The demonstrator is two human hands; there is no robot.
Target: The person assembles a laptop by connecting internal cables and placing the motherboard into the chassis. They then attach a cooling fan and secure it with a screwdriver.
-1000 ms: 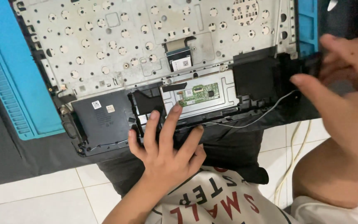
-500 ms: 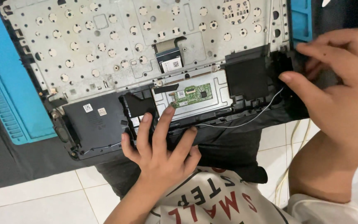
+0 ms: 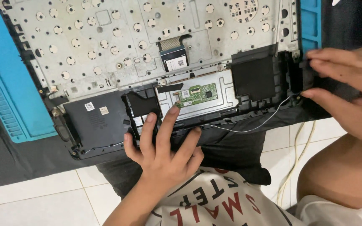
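Centrally, item one: left hand [image 3: 164, 146], palm down, fingers spread and extended, forearm rising from the bottom edge of the view. Its middle fingertip presses the near edge of the small green circuit board [image 3: 196, 95]; the index fingertip lies on the black flap [image 3: 142, 104] just left of it; the ring finger rests on the front rim of the chassis. It grips nothing.

Item two: right hand [image 3: 348, 94], entering from the right, fingers long and held close together, thumb below them. Thumb tip and fingertips meet the black right edge of the chassis at its corner, pinching that edge between them.

Item three: opened laptop lower case [image 3: 105, 50], lying across the person's lap, inner side up. Grey metal keyboard backing plate with rows of round studs fills its upper part.

Item four: silver touchpad bracket [image 3: 214, 104], under the green board, at centre front.

Item five: thin white wire [image 3: 252, 127], running from the front rim to the right corner, ending near the right thumb.

Item six: black speaker housing [image 3: 95, 121], front left; black pad [image 3: 253, 77], front right.

Item seven: blue mat [image 3: 9, 83], beneath the case at left; a strip shows at upper right.

Item eight: white tiled floor [image 3: 30, 201], below.
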